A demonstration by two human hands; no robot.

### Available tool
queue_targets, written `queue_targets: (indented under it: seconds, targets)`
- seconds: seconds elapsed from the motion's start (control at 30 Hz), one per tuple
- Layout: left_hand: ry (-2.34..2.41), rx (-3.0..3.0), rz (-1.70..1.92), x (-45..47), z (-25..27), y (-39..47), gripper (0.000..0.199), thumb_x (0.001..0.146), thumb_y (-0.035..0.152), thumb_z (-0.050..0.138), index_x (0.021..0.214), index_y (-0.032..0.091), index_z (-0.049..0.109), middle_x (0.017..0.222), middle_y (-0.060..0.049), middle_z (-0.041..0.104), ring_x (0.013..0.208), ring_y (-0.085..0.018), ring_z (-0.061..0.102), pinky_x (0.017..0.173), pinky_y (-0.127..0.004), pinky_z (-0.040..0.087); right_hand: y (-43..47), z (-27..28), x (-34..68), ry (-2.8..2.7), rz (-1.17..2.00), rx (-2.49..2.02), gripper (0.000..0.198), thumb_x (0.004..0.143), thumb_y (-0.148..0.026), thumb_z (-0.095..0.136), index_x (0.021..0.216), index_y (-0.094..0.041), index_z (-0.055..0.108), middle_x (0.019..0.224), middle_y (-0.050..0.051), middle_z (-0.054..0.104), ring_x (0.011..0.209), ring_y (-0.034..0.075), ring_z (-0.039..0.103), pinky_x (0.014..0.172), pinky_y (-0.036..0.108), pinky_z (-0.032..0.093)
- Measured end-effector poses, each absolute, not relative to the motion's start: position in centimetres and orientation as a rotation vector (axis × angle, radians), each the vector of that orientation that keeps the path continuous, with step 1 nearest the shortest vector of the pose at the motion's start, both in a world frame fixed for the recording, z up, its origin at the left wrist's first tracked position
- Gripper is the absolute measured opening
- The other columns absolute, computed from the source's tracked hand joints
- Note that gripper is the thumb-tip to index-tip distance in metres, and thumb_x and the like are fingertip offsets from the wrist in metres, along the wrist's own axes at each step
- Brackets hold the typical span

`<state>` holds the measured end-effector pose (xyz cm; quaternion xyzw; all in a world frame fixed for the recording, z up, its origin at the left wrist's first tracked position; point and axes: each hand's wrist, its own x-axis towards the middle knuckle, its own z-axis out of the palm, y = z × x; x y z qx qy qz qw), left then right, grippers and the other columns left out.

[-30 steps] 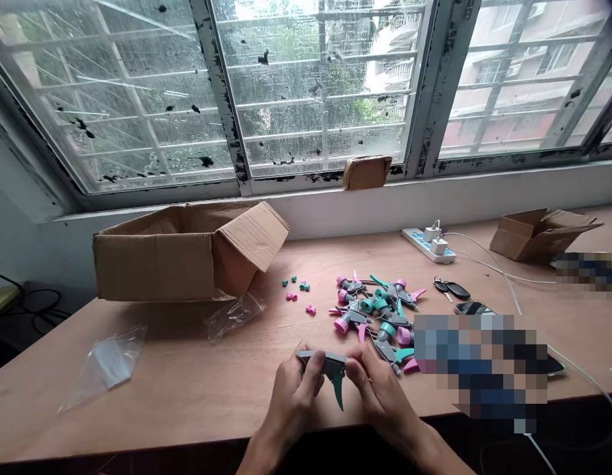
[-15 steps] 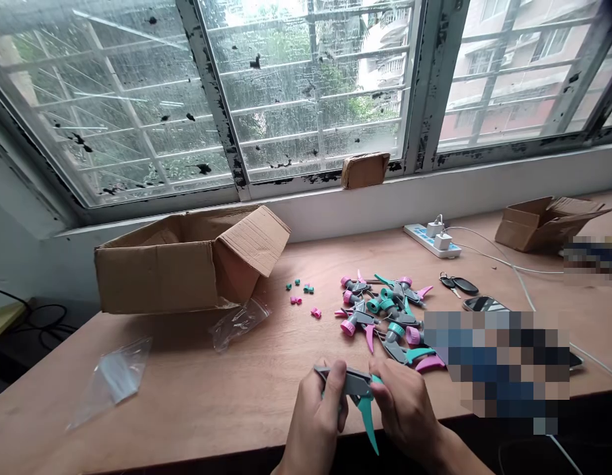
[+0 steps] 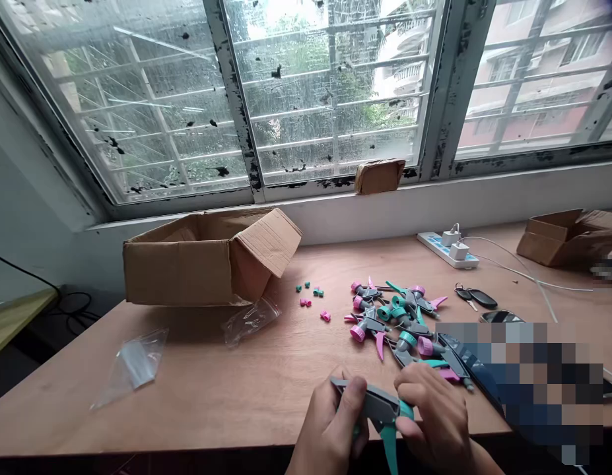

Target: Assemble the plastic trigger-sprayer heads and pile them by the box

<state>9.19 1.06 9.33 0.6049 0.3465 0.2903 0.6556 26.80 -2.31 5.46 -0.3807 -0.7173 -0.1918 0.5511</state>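
Observation:
A grey trigger sprayer head (image 3: 379, 404) with a teal trigger is held low, near the table's front edge. My left hand (image 3: 333, 422) grips its grey body, thumb on top. My right hand (image 3: 434, 412) pinches the teal collar (image 3: 405, 410) at the other end; its fingers partly cover it. The trigger points downward between both hands. Beyond my hands lies a pile of sprayer heads (image 3: 392, 316) in grey, teal and pink. Small teal and pink caps (image 3: 325, 316) are scattered to the left of the pile.
An open cardboard box (image 3: 177, 270) stands at the back left, clear plastic bags (image 3: 137, 364) in front. Back right are a power strip (image 3: 449, 249) with cables, keys (image 3: 476, 297) and a smaller carton (image 3: 558, 241). A pixelated patch hides the right-hand area.
The view has shifted, so the table things appear farther right. Both hands and the sprayer head sit lower and farther right in view. More of the teal collar shows at my right fingers.

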Motion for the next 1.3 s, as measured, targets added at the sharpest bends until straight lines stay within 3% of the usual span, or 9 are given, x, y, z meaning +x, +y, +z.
queue_targets:
  seconds: [0.23,0.33,0.47,0.53,0.6,0.77,0.93,1.07,1.3]
  targets:
    - [0.915,1.295,0.688,10.0,9.4,1.4,0.058,0.089,0.077,0.05,0.074,0.021,0.046,0.046,0.008,0.041,0.042,-0.008,0.033,0.047,-0.024,0.025,-1.7,5.0,27.0,-1.755,-0.487,-1.043,0.038,0.11,-0.027,0.037,0.075,-0.021,0.051,0.06,0.001,0.05,0.054,0.016,0.044,0.056,0.03,0.031]
    - [0.949,1.369,0.817,10.2,8.5,1.3,0.056,0.09,0.076,0.049,0.074,0.022,0.042,0.053,0.008,0.039,0.045,-0.009,0.034,0.048,-0.024,0.025,-0.9,3.7,25.7,-1.582,-0.164,-1.193,0.047,0.111,-0.026,0.031,0.064,-0.023,0.04,0.053,-0.003,0.043,0.044,0.012,0.039,0.049,0.029,0.027]
    - [1.011,1.6,0.916,10.1,7.2,1.1,0.054,0.095,0.073,0.043,0.076,0.022,0.047,0.056,0.005,0.041,0.047,-0.012,0.038,0.05,-0.027,0.028,-0.4,2.7,24.8,-1.343,0.534,-1.41,0.054,0.11,-0.048,0.027,0.061,-0.025,0.031,0.05,-0.004,0.039,0.045,0.013,0.042,0.046,0.027,0.031]
    - [1.011,1.689,0.941,10.0,7.0,1.1,0.053,0.095,0.072,0.042,0.078,0.023,0.048,0.057,0.004,0.043,0.048,-0.013,0.04,0.05,-0.027,0.028,-0.5,2.4,24.9,-1.294,0.684,-1.439,0.055,0.109,-0.052,0.027,0.061,-0.025,0.031,0.051,-0.004,0.038,0.046,0.014,0.042,0.046,0.027,0.032]
    - [0.971,1.669,0.916,10.0,7.2,1.1,0.054,0.094,0.074,0.043,0.078,0.023,0.046,0.057,0.005,0.042,0.048,-0.012,0.039,0.049,-0.027,0.027,-0.8,2.3,25.2,-1.353,0.525,-1.402,0.052,0.11,-0.046,0.028,0.062,-0.025,0.034,0.051,-0.004,0.039,0.045,0.014,0.042,0.048,0.028,0.031]
    - [0.896,1.365,0.706,9.9,8.8,1.0,0.058,0.089,0.078,0.049,0.074,0.022,0.046,0.052,0.007,0.042,0.043,-0.009,0.035,0.046,-0.024,0.026,-1.6,3.4,26.7,-1.689,-0.327,-0.996,0.04,0.11,-0.028,0.03,0.073,-0.023,0.045,0.059,0.001,0.048,0.054,0.018,0.042,0.056,0.033,0.028]
    - [0.929,1.239,0.526,9.8,9.5,0.9,0.06,0.088,0.078,0.049,0.074,0.02,0.05,0.045,0.008,0.044,0.041,-0.009,0.033,0.046,-0.023,0.026,-2.0,4.7,27.4,-1.766,-0.458,-0.899,0.036,0.108,-0.022,0.034,0.072,-0.025,0.039,0.055,-0.001,0.042,0.053,0.017,0.034,0.056,0.034,0.023]
    - [0.945,1.293,0.662,10.5,9.1,0.4,0.057,0.088,0.078,0.05,0.076,0.022,0.047,0.049,0.008,0.044,0.044,-0.011,0.037,0.051,-0.025,0.033,-1.6,3.5,26.2,-1.547,-0.15,-1.004,0.04,0.106,-0.017,0.036,0.067,-0.024,0.034,0.054,-0.004,0.036,0.046,0.013,0.035,0.05,0.031,0.025]
    - [0.974,1.708,0.928,10.6,6.2,0.5,0.049,0.099,0.067,0.04,0.082,0.023,0.05,0.057,0.002,0.049,0.051,-0.017,0.049,0.055,-0.03,0.034,-0.8,2.7,24.8,-1.167,0.679,-1.257,0.049,0.106,-0.052,0.034,0.065,-0.025,0.028,0.054,-0.005,0.032,0.047,0.013,0.034,0.048,0.028,0.033]
